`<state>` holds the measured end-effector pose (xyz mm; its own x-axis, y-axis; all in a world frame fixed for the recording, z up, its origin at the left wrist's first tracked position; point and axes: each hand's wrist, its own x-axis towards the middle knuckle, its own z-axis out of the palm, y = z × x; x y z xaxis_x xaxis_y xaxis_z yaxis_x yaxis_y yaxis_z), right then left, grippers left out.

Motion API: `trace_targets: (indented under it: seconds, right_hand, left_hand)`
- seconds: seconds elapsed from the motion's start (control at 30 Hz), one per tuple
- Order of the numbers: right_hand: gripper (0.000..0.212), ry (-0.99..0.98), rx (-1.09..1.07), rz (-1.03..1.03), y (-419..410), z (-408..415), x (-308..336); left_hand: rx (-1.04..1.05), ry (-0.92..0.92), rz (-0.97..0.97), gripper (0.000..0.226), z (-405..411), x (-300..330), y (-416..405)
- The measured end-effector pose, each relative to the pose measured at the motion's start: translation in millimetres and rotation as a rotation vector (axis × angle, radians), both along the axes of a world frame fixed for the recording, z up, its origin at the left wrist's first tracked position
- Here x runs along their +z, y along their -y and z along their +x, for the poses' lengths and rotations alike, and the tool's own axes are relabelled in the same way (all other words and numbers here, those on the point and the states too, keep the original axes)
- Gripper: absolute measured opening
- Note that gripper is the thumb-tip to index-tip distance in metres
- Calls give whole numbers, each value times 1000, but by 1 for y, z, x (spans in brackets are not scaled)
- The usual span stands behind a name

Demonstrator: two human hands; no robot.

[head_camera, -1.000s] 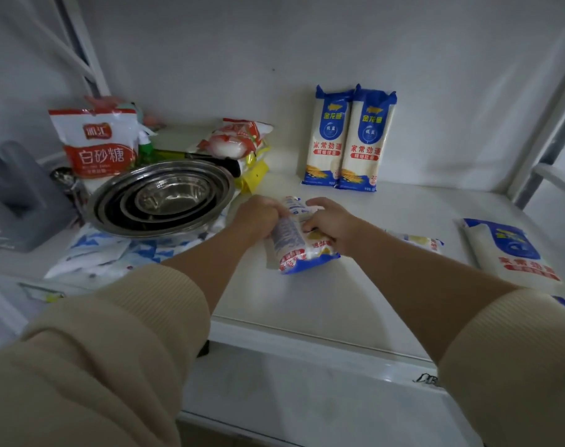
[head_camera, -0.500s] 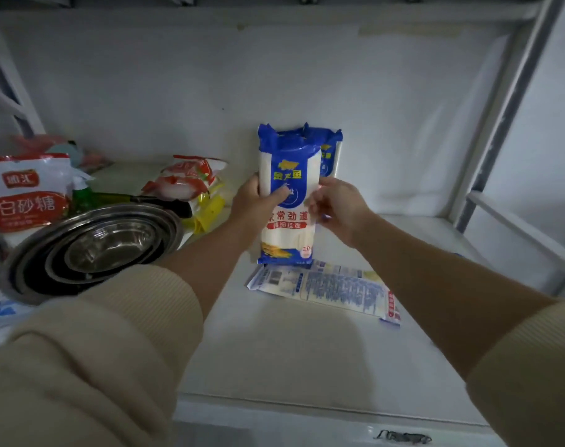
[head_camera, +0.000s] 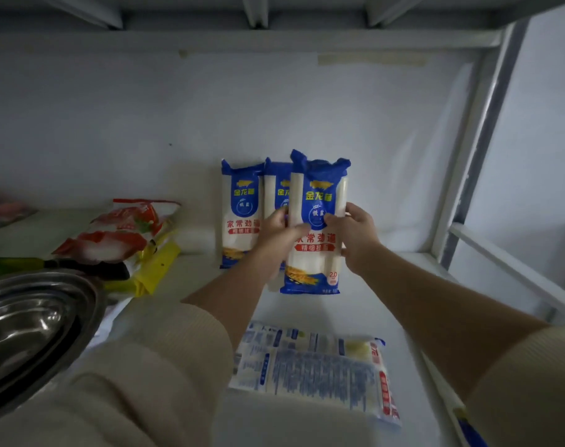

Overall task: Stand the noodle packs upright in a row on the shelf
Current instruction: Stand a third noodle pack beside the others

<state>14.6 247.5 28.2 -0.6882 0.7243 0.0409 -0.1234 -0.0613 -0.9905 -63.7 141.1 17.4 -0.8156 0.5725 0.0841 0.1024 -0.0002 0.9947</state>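
I hold a blue and white noodle pack (head_camera: 318, 195) upright, with my left hand (head_camera: 279, 235) on its left side and my right hand (head_camera: 355, 237) on its right side. Its bottom edge is at or just above the white shelf (head_camera: 371, 304). Behind it, two more noodle packs stand upright against the back wall: one fully visible (head_camera: 242, 208), one (head_camera: 276, 185) mostly hidden by the held pack. Another noodle pack (head_camera: 316, 369) lies flat, back side up, on the shelf near me. The blue corner of a further pack (head_camera: 471, 427) shows at the lower right.
Nested steel bowls (head_camera: 33, 324) sit at the left. Behind them lie red and white bags (head_camera: 120, 233) on yellow packets (head_camera: 155, 269). A white frame post (head_camera: 474, 150) and rail (head_camera: 513, 272) bound the shelf on the right. An upper shelf (head_camera: 242, 40) is overhead.
One second ago both hands gripped the pack low on the shelf; they lifted it upright and have now shifted it right, beside the two standing packs. The camera tilted up.
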Motion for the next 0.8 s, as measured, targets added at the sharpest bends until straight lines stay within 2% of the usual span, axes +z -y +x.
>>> trace_targets:
  seconds: [0.07, 0.27, 0.47, 0.53, 0.6, 0.67, 0.73, 0.8]
  right_hand:
    - [15, 2, -16, -12, -20, -8, 2]
    - [19, -8, -52, 29, -63, -25, -9]
    - [33, 45, -57, 30, -80, -48, -32]
    - [31, 42, -60, 41, -83, -59, -36]
    - [29, 63, -64, 78, -85, -69, -39]
    - [29, 113, -65, 102, -85, -71, -43]
    - [28, 147, -62, 125, -87, -73, -45]
    - [31, 187, -68, 154, -87, -72, -46]
  left_hand:
    - [-28, 17, -36, 34, -7, -11, -18]
    - [51, -58, 34, 22, -21, -20, -71]
    - [158, -100, 13, 30, -33, -34, -94]
    - [230, -179, -47, 27, -43, -35, -95]
    - [303, -344, -190, 21, -54, -33, -95]
    - [372, -474, -329, 24, -55, -32, -94]
    - [420, -531, -349, 30, -53, -36, -94]
    - [424, -586, -341, 25, -50, -41, -93]
